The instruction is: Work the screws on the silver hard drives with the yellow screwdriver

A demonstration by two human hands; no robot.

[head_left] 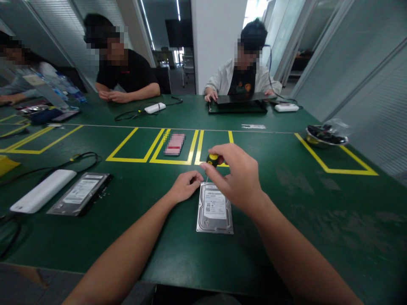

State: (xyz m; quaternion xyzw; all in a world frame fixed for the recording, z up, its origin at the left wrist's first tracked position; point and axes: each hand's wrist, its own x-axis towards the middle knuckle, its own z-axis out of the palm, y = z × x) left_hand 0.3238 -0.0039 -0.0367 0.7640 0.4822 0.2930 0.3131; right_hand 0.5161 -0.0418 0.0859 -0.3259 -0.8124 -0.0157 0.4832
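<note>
A silver hard drive (214,209) with a white label lies flat on the green table in front of me. My right hand (240,178) grips a screwdriver (212,159) by its short black and yellow handle. The thin shaft points down to the drive's far left corner, where its tip is hard to make out. My left hand (187,185) rests by that same corner, fingers curled and thumb and fingertips close together. Whatever may be between those fingertips is too small to see.
Left of me lie a second hard drive (79,192), a white power strip (43,190) and black cables. Yellow tape marks boxes around a pink phone-like item (174,144). A bowl of dark parts (326,136) stands right. Across the table a person handles a black panel (238,99); others sit left.
</note>
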